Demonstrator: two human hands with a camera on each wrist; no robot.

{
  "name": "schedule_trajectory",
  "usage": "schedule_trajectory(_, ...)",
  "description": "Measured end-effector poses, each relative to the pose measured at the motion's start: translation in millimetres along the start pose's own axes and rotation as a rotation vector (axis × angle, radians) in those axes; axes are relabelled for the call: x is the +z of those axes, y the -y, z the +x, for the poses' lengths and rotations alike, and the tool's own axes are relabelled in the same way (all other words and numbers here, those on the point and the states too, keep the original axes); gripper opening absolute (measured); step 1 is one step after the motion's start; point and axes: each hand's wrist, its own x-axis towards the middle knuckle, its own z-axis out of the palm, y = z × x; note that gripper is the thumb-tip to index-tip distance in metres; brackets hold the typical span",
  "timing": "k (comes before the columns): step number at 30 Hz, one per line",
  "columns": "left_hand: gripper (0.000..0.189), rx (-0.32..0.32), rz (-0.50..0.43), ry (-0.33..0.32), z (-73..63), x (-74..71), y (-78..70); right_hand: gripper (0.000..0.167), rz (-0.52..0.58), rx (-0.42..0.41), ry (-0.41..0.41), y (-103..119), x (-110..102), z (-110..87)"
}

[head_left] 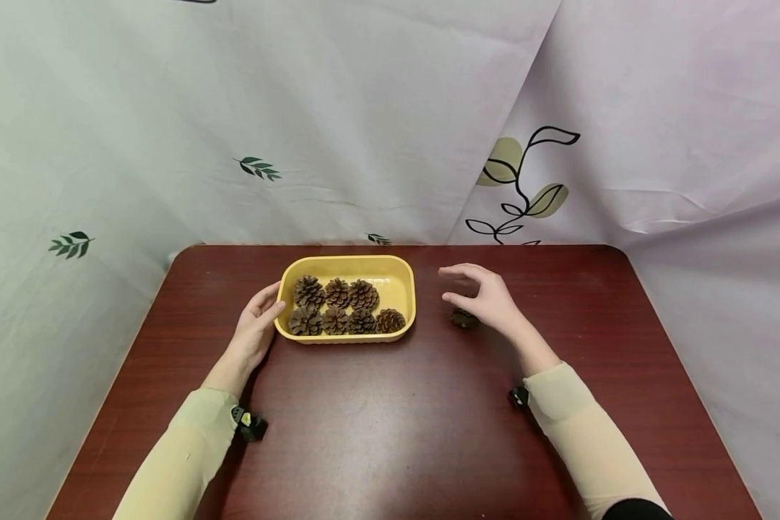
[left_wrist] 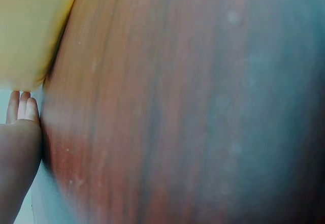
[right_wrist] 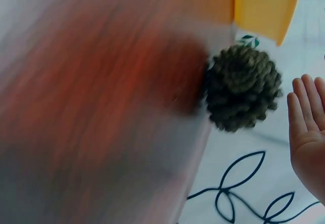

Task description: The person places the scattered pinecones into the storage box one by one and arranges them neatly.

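Note:
A yellow plastic tray (head_left: 344, 340) stands near the table's far edge, holding several brown pine cones (head_left: 336, 295) in two rough rows. My left hand (head_left: 255, 328) holds the tray at its left end, thumb at the rim and fingers against the outer wall. To the tray's right, one loose pine cone (right_wrist: 242, 88) lies on the table. My right hand (head_left: 490, 297) hovers over that cone, thumb and fingers spread apart with nothing between them. The hand partly hides the cone in the head view. In the right wrist view, its fingers appear straight and apart from the cone.
The dark red wooden table (head_left: 377, 419) has rounded far corners. Pale cloth (head_left: 364, 130) with printed leaves hangs behind and beside it. Dark wrist cameras (head_left: 250, 426) are worn at both sleeves.

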Motion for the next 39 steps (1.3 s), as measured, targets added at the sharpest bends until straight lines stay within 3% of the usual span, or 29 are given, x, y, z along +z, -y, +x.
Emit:
schedule_trajectory(16, 0.038, 0.009, -0.008, -0.008, -1.0, 0.6, 1.3, 0.048, 0.09, 0.167, 0.068, -29, -37, -14.2)
schedule_trajectory(33, 0.037, 0.007, -0.001, -0.005, -3.0, 0.1, 0.9, 0.055, 0.134, 0.255, 0.212, -56, -56, -19.1)
schedule_trajectory(39, 0.036, 0.008, 0.011, -0.003, -1.5, 0.4, 0.7, 0.061, 0.199, 0.274, 0.239, -63, -58, -17.8)
